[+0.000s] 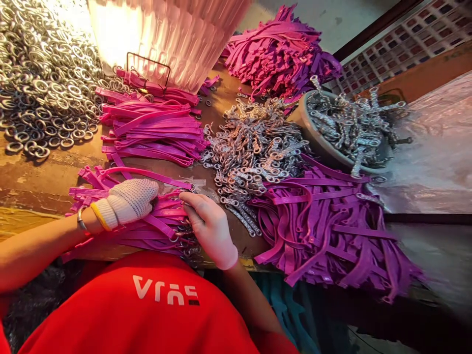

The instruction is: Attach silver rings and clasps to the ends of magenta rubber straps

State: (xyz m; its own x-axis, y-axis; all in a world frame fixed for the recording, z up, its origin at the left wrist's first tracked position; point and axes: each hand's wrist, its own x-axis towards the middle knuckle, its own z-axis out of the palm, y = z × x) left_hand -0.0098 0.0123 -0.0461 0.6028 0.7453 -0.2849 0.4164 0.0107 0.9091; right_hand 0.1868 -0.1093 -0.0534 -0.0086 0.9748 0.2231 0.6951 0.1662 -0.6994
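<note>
My left hand [127,200], in a white knit glove, is curled closed over a bundle of pink rubber straps [162,223] at the table's near edge. My right hand [210,226], in a thin pale glove, rests on the same bundle with fingers bent, pinching at the strap ends where small metal rings sit. Right of my right hand lies a heap of metal clasps [254,152]. What exactly the right fingers grip is hidden.
A large pile of metal rings [44,83] fills the far left. More pink straps [151,130] lie mid-table, purple straps [324,226] hang over the right edge, and more [280,54] lie at the back. A bowl [313,137] of clasps stands at right.
</note>
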